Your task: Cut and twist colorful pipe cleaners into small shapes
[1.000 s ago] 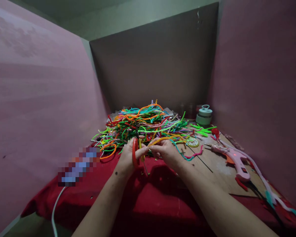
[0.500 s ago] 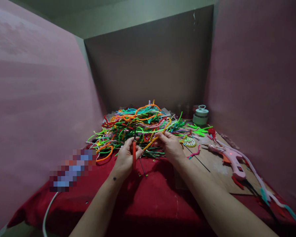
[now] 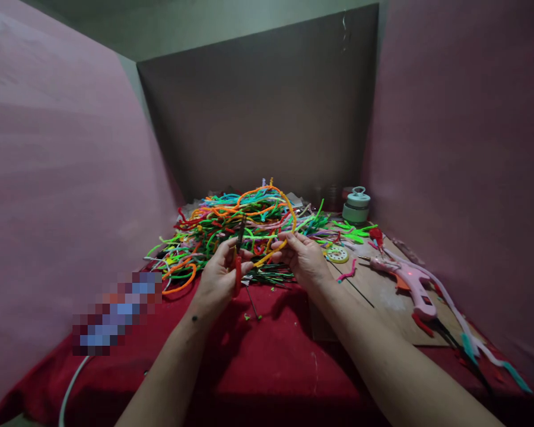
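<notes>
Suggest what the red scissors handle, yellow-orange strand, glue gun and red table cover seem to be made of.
Red scissors handle: probably smooth plastic, evenly coloured. Yellow-orange strand: perhaps fuzzy-coated wire; it looks matt and holds its curve. Glue gun: likely smooth plastic, with a moulded-looking pink body. Red table cover: apparently matt cloth, softly draped.

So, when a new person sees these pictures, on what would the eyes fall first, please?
Probably on the bright heap of many-coloured fuzzy stems, at the centre, just beyond the hands. Next come the left hand, holding red-handled scissors, and the right hand, with a yellow-orange stem in its fingers. On the right, a pink glue gun lies on a board.
</notes>
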Available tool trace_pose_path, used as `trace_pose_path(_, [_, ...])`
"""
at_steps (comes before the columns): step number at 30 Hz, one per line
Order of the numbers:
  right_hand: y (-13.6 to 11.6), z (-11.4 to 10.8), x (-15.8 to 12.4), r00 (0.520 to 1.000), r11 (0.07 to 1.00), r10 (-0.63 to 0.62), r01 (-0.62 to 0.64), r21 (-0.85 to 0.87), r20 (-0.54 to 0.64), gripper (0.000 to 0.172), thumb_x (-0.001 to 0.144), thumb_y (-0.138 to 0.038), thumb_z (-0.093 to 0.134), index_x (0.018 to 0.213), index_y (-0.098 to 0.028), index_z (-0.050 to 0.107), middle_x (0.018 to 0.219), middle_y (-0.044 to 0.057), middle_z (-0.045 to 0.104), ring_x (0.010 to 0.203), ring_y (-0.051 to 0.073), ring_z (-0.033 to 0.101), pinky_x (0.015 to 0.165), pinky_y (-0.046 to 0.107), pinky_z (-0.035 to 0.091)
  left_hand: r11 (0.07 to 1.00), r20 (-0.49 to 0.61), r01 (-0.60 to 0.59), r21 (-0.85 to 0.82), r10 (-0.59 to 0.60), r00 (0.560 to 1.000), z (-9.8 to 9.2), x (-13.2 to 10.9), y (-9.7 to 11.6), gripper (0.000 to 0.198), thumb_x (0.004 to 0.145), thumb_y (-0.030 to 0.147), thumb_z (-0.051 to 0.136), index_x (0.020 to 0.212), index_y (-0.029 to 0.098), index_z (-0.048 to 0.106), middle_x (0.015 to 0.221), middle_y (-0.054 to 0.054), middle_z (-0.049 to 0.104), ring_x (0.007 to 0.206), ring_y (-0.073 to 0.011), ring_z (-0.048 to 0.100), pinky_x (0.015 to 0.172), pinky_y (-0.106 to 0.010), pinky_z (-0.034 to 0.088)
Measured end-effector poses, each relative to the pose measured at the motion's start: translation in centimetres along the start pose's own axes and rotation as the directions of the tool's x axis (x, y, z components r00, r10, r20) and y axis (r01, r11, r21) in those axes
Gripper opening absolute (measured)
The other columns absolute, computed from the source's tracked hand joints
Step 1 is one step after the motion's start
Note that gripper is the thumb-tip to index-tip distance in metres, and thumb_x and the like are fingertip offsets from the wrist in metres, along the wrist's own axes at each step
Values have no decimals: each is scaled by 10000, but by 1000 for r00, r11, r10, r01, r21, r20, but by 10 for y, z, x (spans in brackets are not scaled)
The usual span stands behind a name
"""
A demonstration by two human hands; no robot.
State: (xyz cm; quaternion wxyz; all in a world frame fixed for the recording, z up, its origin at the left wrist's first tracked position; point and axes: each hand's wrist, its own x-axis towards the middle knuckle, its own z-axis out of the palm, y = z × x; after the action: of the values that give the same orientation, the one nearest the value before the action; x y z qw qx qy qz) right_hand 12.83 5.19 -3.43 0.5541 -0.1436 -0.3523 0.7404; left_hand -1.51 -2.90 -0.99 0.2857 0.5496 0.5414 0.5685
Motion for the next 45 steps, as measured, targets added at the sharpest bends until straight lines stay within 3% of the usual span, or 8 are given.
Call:
trace_pose_path(3, [0,1,-1,1000,1000,18,-17,6,-4,175,698,-278,651,727,-123,576,596,37,663,432,128,601,457,254,524,1000,36,-8,12,8,999,6,2,5,530,615,262,675,1101,173,484,880,-34,603,793,-160,581,623,-242,443])
trace_pose_path(7, [1,2,-2,999,999,30,-30,20,-18,186,685,-274,669,699,-127,557,610,42,669,455,137,617,455,247,525,1000,53,18,-19,-17,998,15,5,4,535,584,241,706,1075,168,507,796,-2,600,701,-127,569,610,-229,437])
trace_pose_path(15, [3,2,-2,999,999,38,-39,24,34,226,628,-290,717,727,-139,582,629,21,657,477,122,605,481,240,503,960,118,89,-266,-59,991,20,10,-7,496,563,187,738,1023,168,553,710,29,595,636,-87,562,602,-193,421])
trace_pose_path(20, [11,-1,-4,978,985,79,-47,-163,193,230,601,-220,731,800,-137,651,577,-15,606,431,60,484,421,183,359,904,137,170,-394,-125,983,17,8,-7,467,583,150,729,1013,176,547,665,37,586,559,-60,543,545,-164,414])
trace_pose_path(26, [12,-1,-7,964,939,87,5,-343,252,198,690,-310,655,713,-113,669,572,3,590,456,59,434,453,205,309,861,168,236,-451,-178,970,13,8,-11,454,595,146,711,1013,181,538,692,26,602,504,-51,539,479,-145,415])
trace_pose_path(37, [8,4,-12,952,908,98,34,-417,291,154,700,-272,602,661,-129,644,595,2,594,485,70,457,487,201,361,862,197,233,-451,-159,967,11,4,-12,437,657,210,664,1062,191,502,652,28,592,504,-57,529,458,-144,398])
trace_pose_path(42, [13,4,-11,959,957,136,-63,-282,249,121,663,-248,624,650,-129,643,569,3,602,449,69,465,456,194,367,868,215,216,-448,-130,968,13,4,-13,421,677,220,636,1069,178,487,648,25,582,492,-63,515,462,-163,394])
trace_pose_path(45, [13,4,-9,967,969,145,-96,-229,208,121,629,-245,649,639,-125,637,576,11,619,447,76,493,444,195,390,919,172,186,-347,-133,976,13,4,-10,443,693,262,621,1098,176,465,676,15,586,524,-91,547,512,-207,434])
